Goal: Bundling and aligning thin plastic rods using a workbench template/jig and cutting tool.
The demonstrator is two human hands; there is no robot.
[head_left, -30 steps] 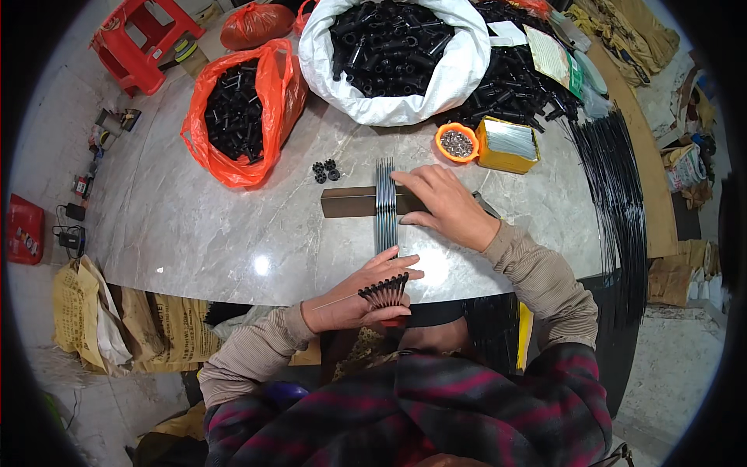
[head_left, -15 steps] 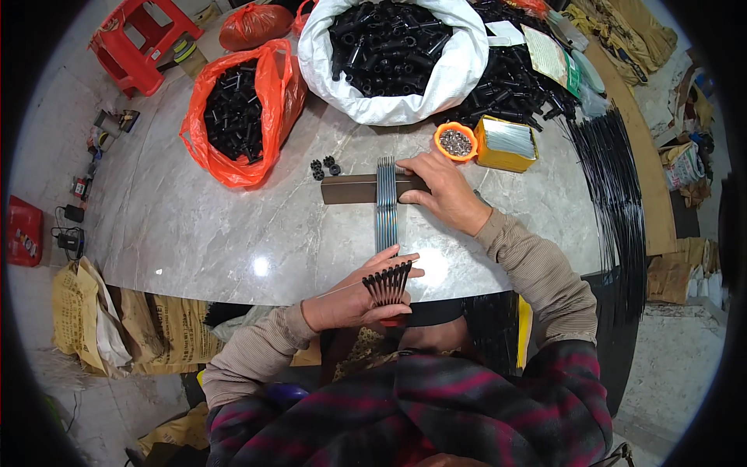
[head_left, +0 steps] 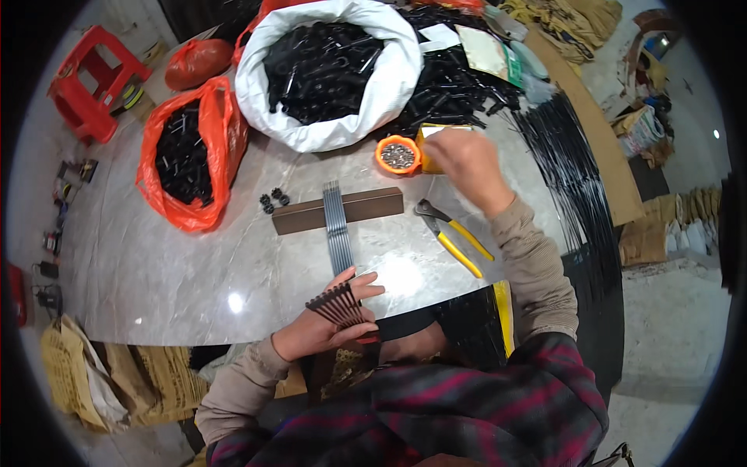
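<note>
My left hand [head_left: 315, 325] is closed round a bundle of thin metal rods at the table's near edge. Their dark ends [head_left: 336, 305] fan out over the palm, while some fingers stretch forward. The shiny lengths [head_left: 337, 226] lie side by side, with their far tips across a long brown block [head_left: 299, 218]. My right hand [head_left: 471, 167] is above the yellow box [head_left: 430, 159], partly covering it. Motion blurs its fingers, so whether they grip anything cannot be seen. Beside the box is an orange dish [head_left: 387, 166] of small metal pieces. Yellow-handled cutters [head_left: 459, 240] lie below my right hand.
A white sack [head_left: 257, 109] and a red plastic bag [head_left: 227, 144] hold many black tubular parts. More black parts [head_left: 443, 89] are heaped behind the dish. Small black round pieces [head_left: 272, 200] sit left of the block. Long black rods [head_left: 556, 163] hang over the right edge.
My right hand has left the block and the rods and moved to the yellow box, bringing the cutters into view. My left hand still holds the bundle. The whole view has shifted and turned.
</note>
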